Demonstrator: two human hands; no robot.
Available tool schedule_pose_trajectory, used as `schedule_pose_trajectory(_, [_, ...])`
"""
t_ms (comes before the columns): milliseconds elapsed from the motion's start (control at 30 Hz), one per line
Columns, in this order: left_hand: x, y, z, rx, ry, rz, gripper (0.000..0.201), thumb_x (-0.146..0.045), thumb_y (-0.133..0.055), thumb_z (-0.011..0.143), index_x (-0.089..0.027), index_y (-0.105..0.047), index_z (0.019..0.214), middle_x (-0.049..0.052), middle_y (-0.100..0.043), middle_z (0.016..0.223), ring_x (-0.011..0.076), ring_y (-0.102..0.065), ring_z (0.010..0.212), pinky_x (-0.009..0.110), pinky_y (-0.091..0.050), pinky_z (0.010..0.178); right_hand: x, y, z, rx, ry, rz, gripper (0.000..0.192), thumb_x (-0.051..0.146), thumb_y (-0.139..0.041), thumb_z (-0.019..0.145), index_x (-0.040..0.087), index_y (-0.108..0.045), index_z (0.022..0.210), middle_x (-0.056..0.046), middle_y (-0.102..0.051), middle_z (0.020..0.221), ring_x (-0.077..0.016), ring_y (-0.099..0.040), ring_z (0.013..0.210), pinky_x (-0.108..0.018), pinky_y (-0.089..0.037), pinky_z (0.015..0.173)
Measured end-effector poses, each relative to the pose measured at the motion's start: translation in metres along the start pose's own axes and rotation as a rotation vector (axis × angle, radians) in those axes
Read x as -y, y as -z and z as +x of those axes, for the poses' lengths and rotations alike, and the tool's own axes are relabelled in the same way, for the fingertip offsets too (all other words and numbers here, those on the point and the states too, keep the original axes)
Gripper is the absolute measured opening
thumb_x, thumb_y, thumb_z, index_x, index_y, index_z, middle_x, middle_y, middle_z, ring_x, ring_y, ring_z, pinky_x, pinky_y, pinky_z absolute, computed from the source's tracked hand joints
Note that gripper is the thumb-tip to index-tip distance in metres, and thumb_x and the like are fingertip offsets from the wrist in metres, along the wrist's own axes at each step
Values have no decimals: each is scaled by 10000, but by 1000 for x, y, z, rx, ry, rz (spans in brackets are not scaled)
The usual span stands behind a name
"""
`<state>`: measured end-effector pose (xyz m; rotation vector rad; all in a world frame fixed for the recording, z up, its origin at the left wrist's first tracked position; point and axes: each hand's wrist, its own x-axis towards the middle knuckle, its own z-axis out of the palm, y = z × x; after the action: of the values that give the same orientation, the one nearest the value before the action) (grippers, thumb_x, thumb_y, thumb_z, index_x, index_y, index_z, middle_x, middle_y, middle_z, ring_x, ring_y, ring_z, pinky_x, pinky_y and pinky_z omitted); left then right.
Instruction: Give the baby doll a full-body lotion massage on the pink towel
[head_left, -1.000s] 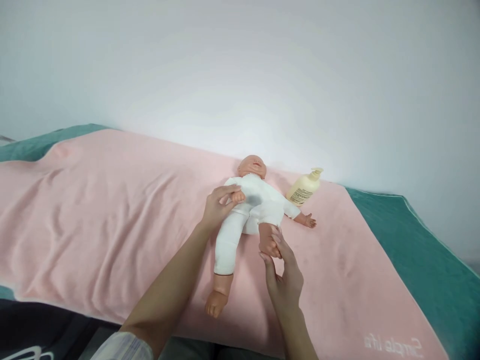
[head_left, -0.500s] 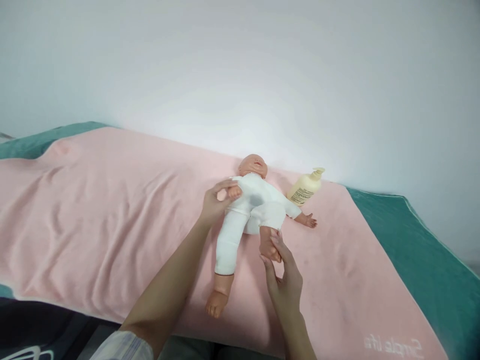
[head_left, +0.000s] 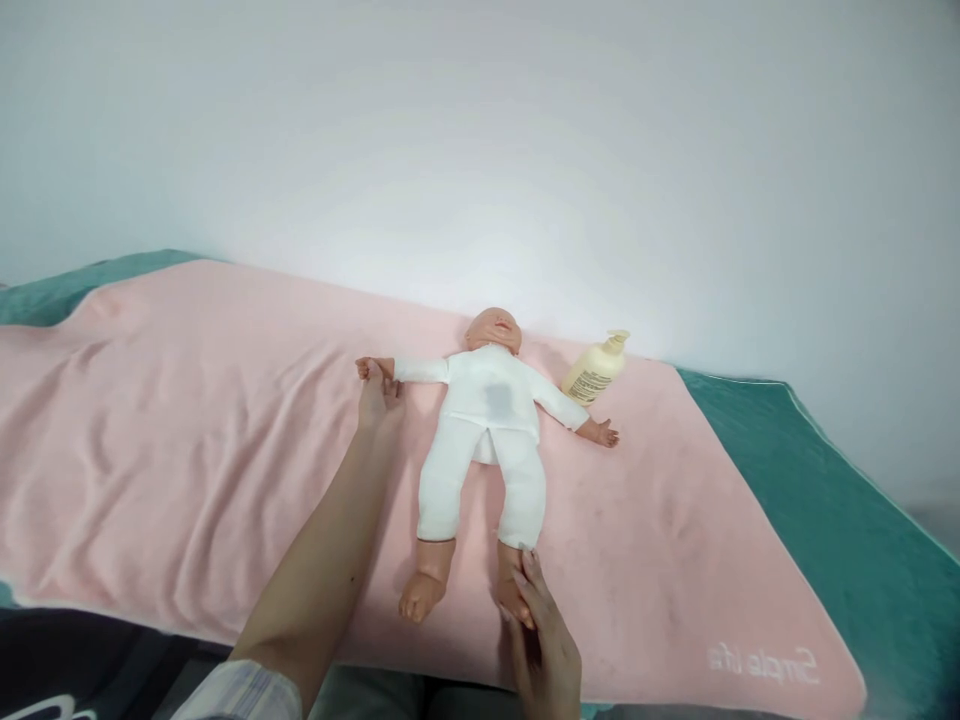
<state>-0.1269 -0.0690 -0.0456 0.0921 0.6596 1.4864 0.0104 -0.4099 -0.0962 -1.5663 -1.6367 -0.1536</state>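
Note:
A baby doll (head_left: pixel 491 400) with a white cloth body lies on its back on a pink blanket (head_left: pixel 660 560), arms out and both legs stretched toward me. My left hand (head_left: pixel 379 395) is closed around the doll's hand at the left, with the thumb on top and the fingers partly hidden beneath. At the doll's foot on the right, my right hand (head_left: pixel 544 635) holds the foot between thumb and fingers. The doll's other foot (head_left: pixel 424 590) rests free on the blanket.
Beside the doll's arm on the right, a pale yellow pump bottle (head_left: pixel 596 370) leans tilted on the blanket. A green cover (head_left: pixel 810 460) shows past the blanket's edges. Behind everything rises a white wall (head_left: pixel 480 150).
My left hand has drawn the doll's arm out to the left, away from its chest. My right hand has brought the bent leg down straight toward me.

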Motion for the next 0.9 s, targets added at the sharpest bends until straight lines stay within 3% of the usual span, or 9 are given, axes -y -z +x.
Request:
schedule_pose_trajectory(167, [1, 0, -2, -9, -38, 17, 137, -375, -613, 899, -238, -627, 901, 25, -672, 916, 111, -655, 952, 224, -531, 893, 4, -2, 0, -19, -41, -3, 452, 211, -478, 958, 242, -427, 1407, -106, -542, 1358, -271, -536, 1221, -395, -563, 927])
schedule_pose_trajectory(267, [0, -3, -8, 69, -139, 54, 72, -295, -643, 880, -230, -648, 911, 22, -680, 970, 115, -646, 1007, 238, -512, 933, 7, 2, 5, -24, -62, -1, 453, 206, -486, 953, 244, -430, 1401, -101, -538, 1364, -269, -533, 1225, -393, -567, 923])
schedule_pose_trajectory(433, [3, -14, -24, 335, -393, 213, 260, -249, -758, 761, -203, -691, 1009, 53, -645, 1219, 178, -568, 1201, 313, -430, 1057, 2, 9, 29, -93, -18, -31, 452, 154, -468, 946, 219, -428, 1392, -109, -530, 1373, -252, -505, 1263, -388, -565, 926])
schedule_pose_trajectory(600, [16, -20, -48, 513, -494, 510, 531, -273, -801, 701, -187, -636, 1199, 102, -650, 1233, 244, -603, 1159, 407, -451, 1037, -3, 9, 76, -171, 13, -14, 457, 132, -518, 923, 226, -452, 1365, -101, -554, 1349, -243, -497, 1280, -392, -552, 951])
schedule_pose_trajectory(800, [25, -16, -62, 881, -547, 979, 297, -247, -727, 755, -208, -725, 1050, 67, -689, 1170, 252, -570, 1210, 424, -416, 1082, -5, 1, 136, -159, 44, 6, 401, 170, -499, 942, 223, -468, 1339, -110, -550, 1347, -237, -495, 1285, -411, -524, 983])
schedule_pose_trajectory(900, [27, -12, -58, 1032, -563, 1063, 284, -203, -683, 776, -226, -727, 1056, 49, -683, 1183, 241, -538, 1249, 421, -417, 1086, -7, -4, 149, -149, 53, 14, 396, 181, -499, 944, 223, -470, 1337, -109, -546, 1350, -235, -488, 1291, -411, -515, 992])
